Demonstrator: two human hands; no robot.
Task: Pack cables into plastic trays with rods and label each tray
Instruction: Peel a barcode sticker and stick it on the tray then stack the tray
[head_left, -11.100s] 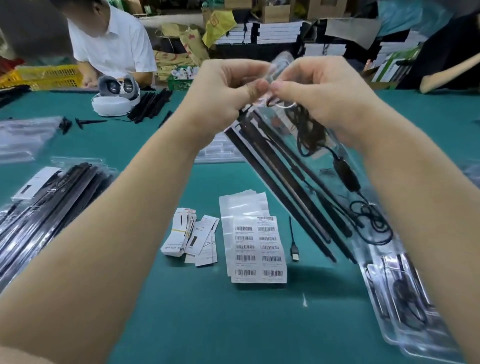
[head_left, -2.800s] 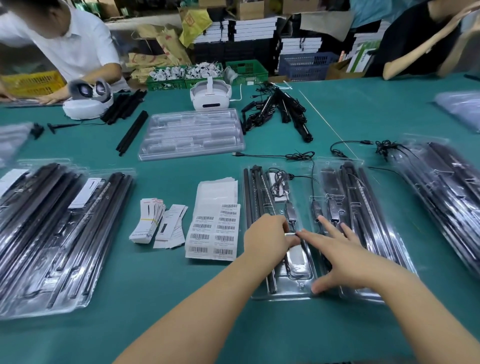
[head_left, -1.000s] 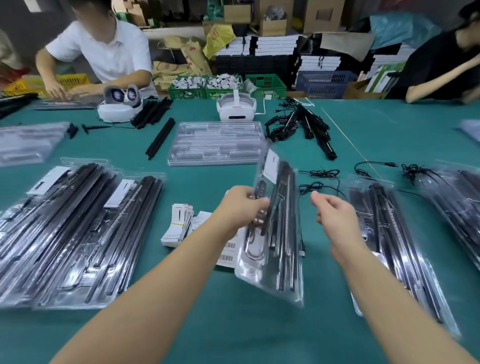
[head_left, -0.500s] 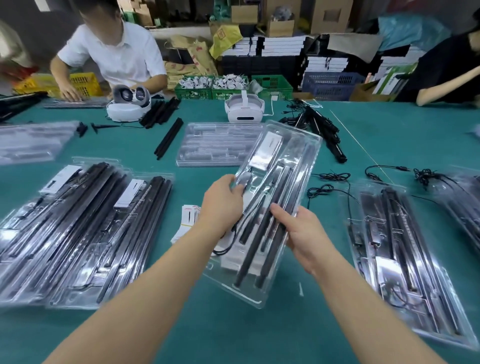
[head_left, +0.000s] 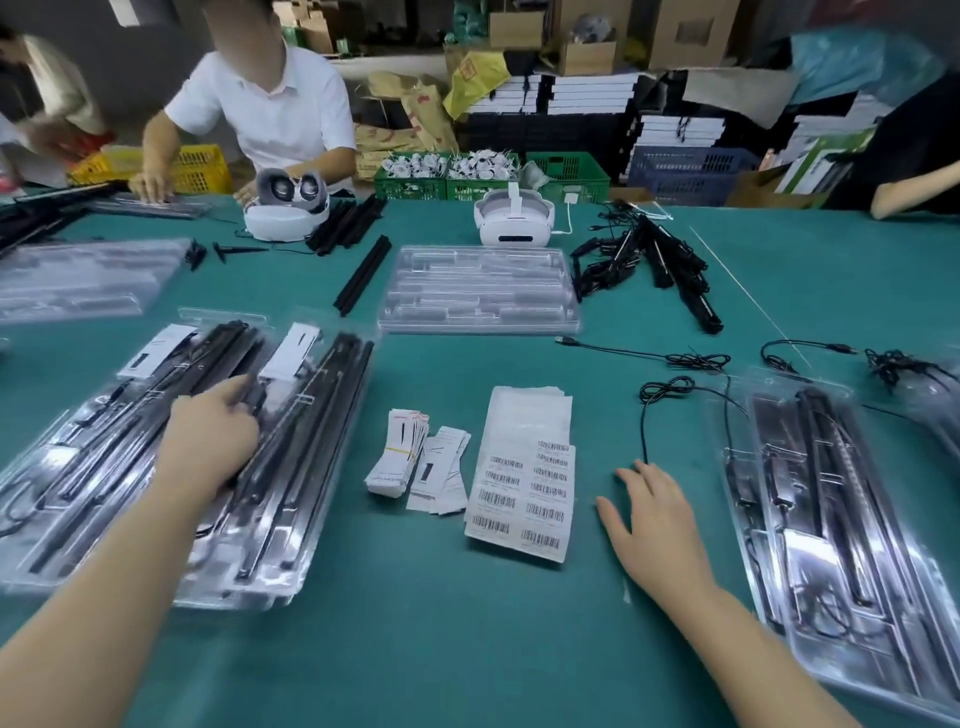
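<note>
Head view: the packed tray now lies flat on the stack of filled trays at the left of the green table, its long axis running from near-left up to far-right, white label end pointing away from the wearer. Half a second ago it was tilted in both hands over the table's middle. The left hand rests on it, fingers reaching forward over the black rods; whether they grip anything cannot be told. The right hand has let go and lies relaxed, fingers spread, on the table just beside the barcode label sheet. A black cable lies just beyond it, and another filled tray sits at the right.
</note>
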